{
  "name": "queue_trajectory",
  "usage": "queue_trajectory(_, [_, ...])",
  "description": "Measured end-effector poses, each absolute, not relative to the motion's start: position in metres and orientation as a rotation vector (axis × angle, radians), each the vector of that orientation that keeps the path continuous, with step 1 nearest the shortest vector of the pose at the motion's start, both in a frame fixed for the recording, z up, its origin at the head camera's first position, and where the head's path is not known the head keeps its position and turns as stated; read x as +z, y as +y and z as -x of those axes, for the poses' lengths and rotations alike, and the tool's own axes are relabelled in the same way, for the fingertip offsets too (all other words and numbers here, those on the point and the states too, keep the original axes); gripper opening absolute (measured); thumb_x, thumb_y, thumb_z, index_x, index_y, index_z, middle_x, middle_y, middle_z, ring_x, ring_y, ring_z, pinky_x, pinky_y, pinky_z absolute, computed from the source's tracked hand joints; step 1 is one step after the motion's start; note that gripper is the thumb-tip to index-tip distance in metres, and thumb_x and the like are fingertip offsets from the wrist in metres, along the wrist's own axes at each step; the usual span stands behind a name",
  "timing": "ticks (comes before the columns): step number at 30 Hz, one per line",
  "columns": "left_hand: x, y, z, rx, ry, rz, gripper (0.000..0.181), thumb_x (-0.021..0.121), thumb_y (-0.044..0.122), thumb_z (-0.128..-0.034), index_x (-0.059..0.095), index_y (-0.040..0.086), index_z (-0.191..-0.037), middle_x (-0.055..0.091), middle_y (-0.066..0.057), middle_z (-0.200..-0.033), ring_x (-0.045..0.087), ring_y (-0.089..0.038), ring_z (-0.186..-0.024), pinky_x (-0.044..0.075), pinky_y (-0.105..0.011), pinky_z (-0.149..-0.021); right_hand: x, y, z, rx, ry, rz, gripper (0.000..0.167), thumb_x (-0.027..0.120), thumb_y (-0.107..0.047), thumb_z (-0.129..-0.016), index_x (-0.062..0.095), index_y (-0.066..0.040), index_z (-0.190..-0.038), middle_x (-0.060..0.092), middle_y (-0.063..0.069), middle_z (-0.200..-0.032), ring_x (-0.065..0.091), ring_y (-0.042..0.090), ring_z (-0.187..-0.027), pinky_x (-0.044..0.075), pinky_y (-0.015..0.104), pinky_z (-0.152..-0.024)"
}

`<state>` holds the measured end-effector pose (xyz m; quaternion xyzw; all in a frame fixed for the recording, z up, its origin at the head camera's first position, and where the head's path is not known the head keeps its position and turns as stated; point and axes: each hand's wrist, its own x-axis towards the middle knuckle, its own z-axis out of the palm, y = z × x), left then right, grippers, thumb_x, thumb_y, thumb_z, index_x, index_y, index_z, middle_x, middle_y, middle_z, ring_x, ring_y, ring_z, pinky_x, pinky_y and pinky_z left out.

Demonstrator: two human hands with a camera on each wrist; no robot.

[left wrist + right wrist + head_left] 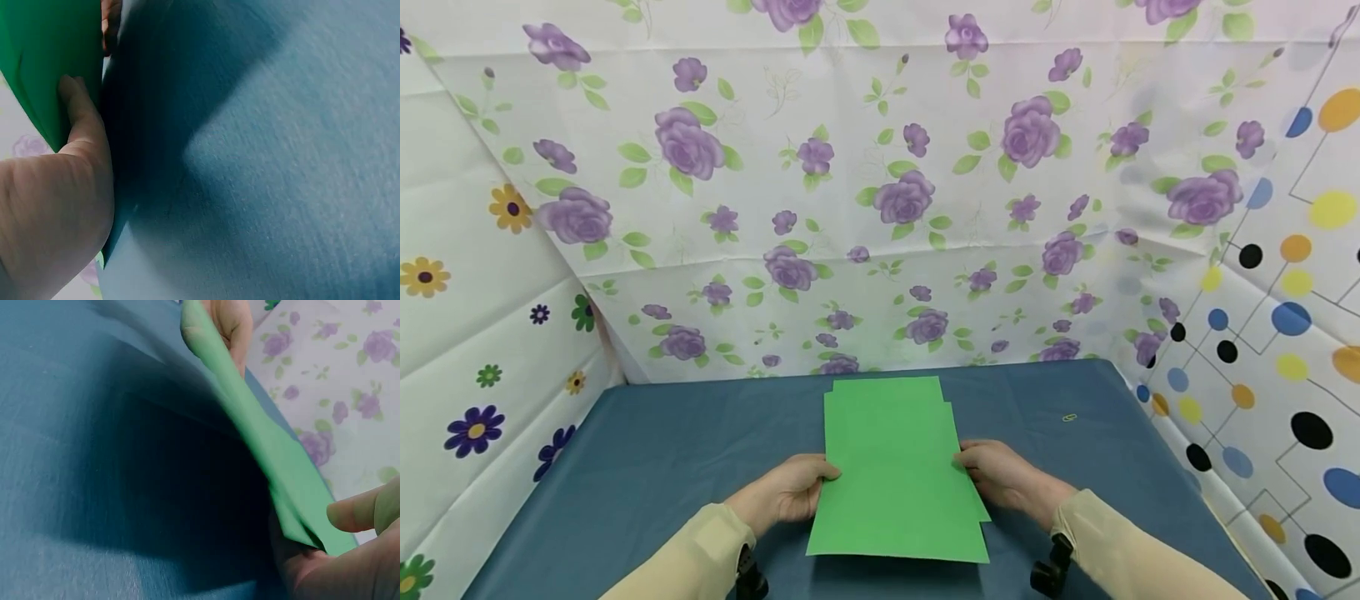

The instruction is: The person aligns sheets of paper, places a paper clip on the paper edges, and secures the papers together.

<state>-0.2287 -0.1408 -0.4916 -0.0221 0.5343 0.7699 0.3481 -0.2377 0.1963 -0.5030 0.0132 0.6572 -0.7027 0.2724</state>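
Green paper sheets (895, 475), stacked and slightly out of line with one another, are held up over the blue cloth between both hands. Offset corners show at the far edge and at the near right. My left hand (792, 488) grips the left edge, thumb on top. On the opposite edge my right hand (1006, 477) holds the sheets, its thumb on the upper side and fingers beneath. In the right wrist view the green sheets (275, 456) appear nearly edge-on, with a gap between layers near the right hand. How many sheets there are cannot be told.
A small yellow paper clip (1069, 417) lies on the blue tablecloth (700, 433), right of the sheets. Behind the table hangs a purple-flowered curtain (865, 275). Patterned cloths flank both sides. A black strap device (1051, 567) sits at the right wrist, another at the left.
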Motion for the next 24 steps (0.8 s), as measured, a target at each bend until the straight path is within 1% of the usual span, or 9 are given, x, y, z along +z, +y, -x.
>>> queue_trajectory(2, [-0.494,-0.14,0.228,1.986,1.412,0.038,0.047,0.03,-0.001,-0.1101,0.014,-0.013,-0.154,0.06,-0.02,-0.123,0.071,-0.023,-0.102,0.056,-0.044,-0.097,-0.508,0.193,0.242,-1.904,1.763,-0.049,0.052,0.045,-0.001,-0.106,0.029,0.012,-0.154,0.047,0.032,-0.142,0.06,0.037,-0.12,0.053,0.049,-0.096])
queue_trajectory(5, [-0.497,-0.139,0.228,1.97,1.457,0.018,0.045,0.03,-0.002,-0.1096,0.018,-0.014,-0.152,0.061,-0.021,-0.124,0.07,-0.024,-0.103,0.056,-0.046,-0.096,-0.514,0.189,0.245,-1.911,1.795,-0.09,0.049,0.046,0.003,-0.104,0.034,0.014,-0.15,0.056,0.026,-0.132,0.067,0.026,-0.104,0.057,0.047,-0.092])
queue_trajectory(9, [-0.5,-0.138,0.23,1.939,1.523,0.014,0.042,0.03,0.0,-0.1097,0.023,-0.015,-0.148,0.06,-0.023,-0.123,0.07,-0.025,-0.103,0.057,-0.046,-0.094,-0.517,0.184,0.245,-1.885,1.852,-0.102,0.044,0.048,0.006,-0.102,0.04,0.017,-0.144,0.062,0.023,-0.121,0.07,0.023,-0.093,0.059,0.045,-0.086])
queue_trajectory(13, [-0.501,-0.138,0.235,1.923,1.612,0.031,0.04,0.032,0.003,-0.1107,0.027,-0.016,-0.146,0.061,-0.023,-0.122,0.07,-0.024,-0.1,0.059,-0.044,-0.091,-0.515,0.183,0.243,-1.843,1.895,-0.046,0.043,0.048,0.006,-0.102,0.04,0.017,-0.143,0.065,0.022,-0.117,0.071,0.023,-0.09,0.061,0.044,-0.082])
queue_trajectory(17, [-0.501,-0.139,0.238,1.918,1.669,0.032,0.041,0.034,0.002,-0.1105,0.03,-0.016,-0.147,0.064,-0.022,-0.119,0.072,-0.024,-0.099,0.06,-0.042,-0.089,-0.513,0.182,0.24,-1.823,1.925,-0.006,0.046,0.049,0.005,-0.102,0.039,0.017,-0.146,0.065,0.02,-0.117,0.071,0.023,-0.09,0.061,0.044,-0.082])
queue_trajectory(21, [-0.498,-0.14,0.238,1.918,1.694,0.004,0.041,0.034,0.0,-0.1101,0.03,-0.016,-0.147,0.065,-0.022,-0.12,0.072,-0.025,-0.1,0.06,-0.042,-0.088,-0.509,0.182,0.239,-1.809,1.971,0.015,0.047,0.05,0.003,-0.102,0.04,0.015,-0.147,0.065,0.02,-0.117,0.069,0.024,-0.09,0.06,0.043,-0.081])
queue_trajectory(24, [-0.493,-0.137,0.238,1.915,1.75,-0.003,0.041,0.036,0.001,-0.1101,0.03,-0.016,-0.147,0.064,-0.023,-0.121,0.071,-0.026,-0.101,0.06,-0.042,-0.087,-0.505,0.183,0.239,-1.824,1.981,0.045,0.047,0.05,0.003,-0.103,0.04,0.015,-0.147,0.065,0.019,-0.119,0.069,0.025,-0.094,0.06,0.043,-0.082])
